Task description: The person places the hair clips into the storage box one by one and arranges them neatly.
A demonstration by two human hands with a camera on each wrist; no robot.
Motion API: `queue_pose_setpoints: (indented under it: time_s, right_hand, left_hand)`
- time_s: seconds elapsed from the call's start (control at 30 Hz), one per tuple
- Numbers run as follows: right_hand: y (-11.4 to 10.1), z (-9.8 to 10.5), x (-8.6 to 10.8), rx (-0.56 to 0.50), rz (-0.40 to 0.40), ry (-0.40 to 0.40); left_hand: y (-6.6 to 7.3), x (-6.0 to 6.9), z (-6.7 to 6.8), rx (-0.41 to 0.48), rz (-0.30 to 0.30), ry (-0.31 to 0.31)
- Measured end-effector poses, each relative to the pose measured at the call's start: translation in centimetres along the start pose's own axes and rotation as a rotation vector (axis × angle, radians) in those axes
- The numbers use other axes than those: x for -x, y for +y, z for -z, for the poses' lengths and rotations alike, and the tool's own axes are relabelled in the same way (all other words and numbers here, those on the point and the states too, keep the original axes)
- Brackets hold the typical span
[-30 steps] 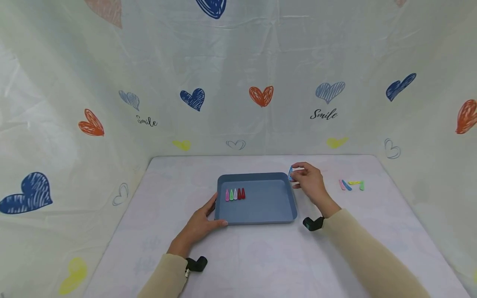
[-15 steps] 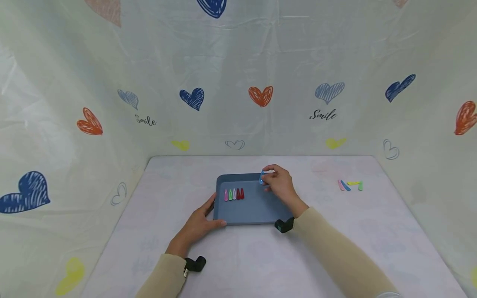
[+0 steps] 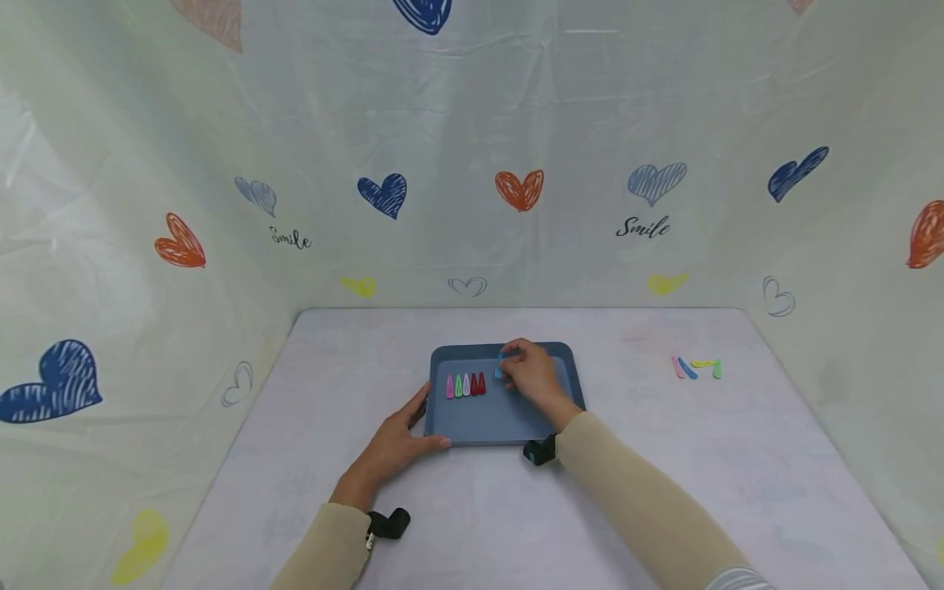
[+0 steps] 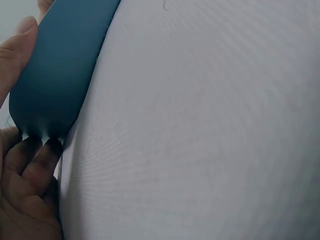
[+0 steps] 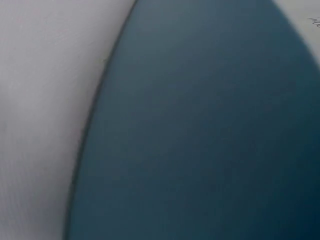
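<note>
A blue-grey tray [image 3: 479, 426] lies on the table, its outer wall filling much of the right wrist view. Several snap hair clips [image 3: 466, 385] stand in a row on its left half: pink, green, pale, and two dark red. My left hand [image 3: 394, 447] holds the tray's near left corner, thumb on the front wall and fingertips at the left side. In the left wrist view those fingertips press the tray wall [image 4: 60, 75]. Above the tray, right of the row, my right hand [image 3: 533, 375] pinches a blue hair clip [image 3: 499, 366], partly covered by the fingers. The right wrist view shows no fingers.
On the table's right side lie several loose hair clips [image 3: 696, 368]: pink, blue, yellow and green. The white table [image 3: 472, 524] reaches back to a hanging sheet [image 3: 442, 246] printed with hearts. Both wrists wear black cameras.
My right hand has carried the blue hair clip leftward from the tray's right edge to over its middle, near the row. The left hand stays at the corner.
</note>
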State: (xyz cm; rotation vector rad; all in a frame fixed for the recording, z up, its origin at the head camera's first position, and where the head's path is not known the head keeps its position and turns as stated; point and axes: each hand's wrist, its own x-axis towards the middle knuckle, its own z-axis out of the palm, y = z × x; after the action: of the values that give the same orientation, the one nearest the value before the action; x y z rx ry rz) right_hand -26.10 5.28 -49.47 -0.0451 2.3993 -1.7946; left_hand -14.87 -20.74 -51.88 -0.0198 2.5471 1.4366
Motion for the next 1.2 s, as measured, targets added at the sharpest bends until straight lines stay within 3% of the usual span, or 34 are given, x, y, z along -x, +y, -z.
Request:
queue_pose_setpoints:
  time_s: [0.4, 0.9, 1.2]
  right_hand:
    - [1.0, -1.3, 0.0, 0.283, 0.102, 0.008]
    - [1.4, -2.1, 0.1, 0.465, 0.157, 0.041]
    - [1.3, -2.1, 0.1, 0.545, 0.180, -0.005]
  left_hand:
    - [0.2, 0.1, 0.0, 0.001, 0.003, -0.003]
    - [0.0, 0.1, -0.1, -0.010, -0.004, 0.004]
    - [-0.1, 0.1, -0.1, -0.009, -0.003, 0.009]
